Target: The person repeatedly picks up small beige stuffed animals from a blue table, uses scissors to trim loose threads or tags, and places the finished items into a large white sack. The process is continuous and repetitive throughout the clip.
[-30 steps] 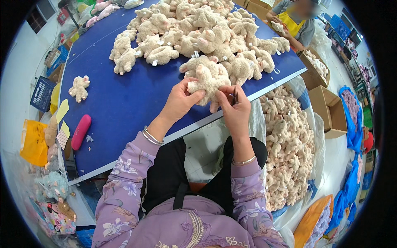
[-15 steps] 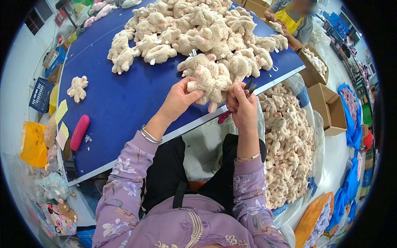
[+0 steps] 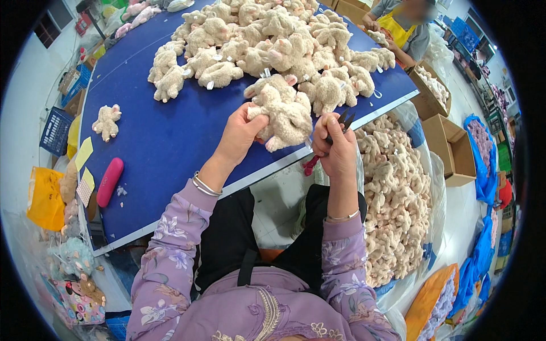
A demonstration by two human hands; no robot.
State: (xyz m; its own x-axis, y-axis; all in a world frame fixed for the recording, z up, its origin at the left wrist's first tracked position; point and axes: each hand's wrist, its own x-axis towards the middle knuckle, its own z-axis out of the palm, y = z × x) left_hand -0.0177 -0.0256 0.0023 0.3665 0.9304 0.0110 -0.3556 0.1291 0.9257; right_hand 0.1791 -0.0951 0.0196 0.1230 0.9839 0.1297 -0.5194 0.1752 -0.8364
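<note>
My left hand (image 3: 245, 129) pinches a cream plush toy (image 3: 287, 122) by its left side, just above the front edge of the blue table (image 3: 170, 136). To the right of the toy, my right hand (image 3: 334, 139) is closed around small dark thread snips (image 3: 344, 120), whose blades point up and away. Something dark pink (image 3: 310, 165) hangs below that hand. Whether the right fingers also hold a thread is too small to tell. Just behind the held toy lies another plush toy (image 3: 272, 84), at the front of a large heap of plush toys (image 3: 250, 40).
One plush toy (image 3: 106, 122) lies apart at the left, near a pink case (image 3: 110, 182). A big bag of plush toys (image 3: 395, 210) stands right of my legs, beside an open cardboard box (image 3: 449, 150). A co-worker in a yellow apron (image 3: 396, 31) handles a toy at the far right.
The held toy has turned in my left hand and shifted slightly left. A wider gap now separates it from my right hand, which still holds the snips.
</note>
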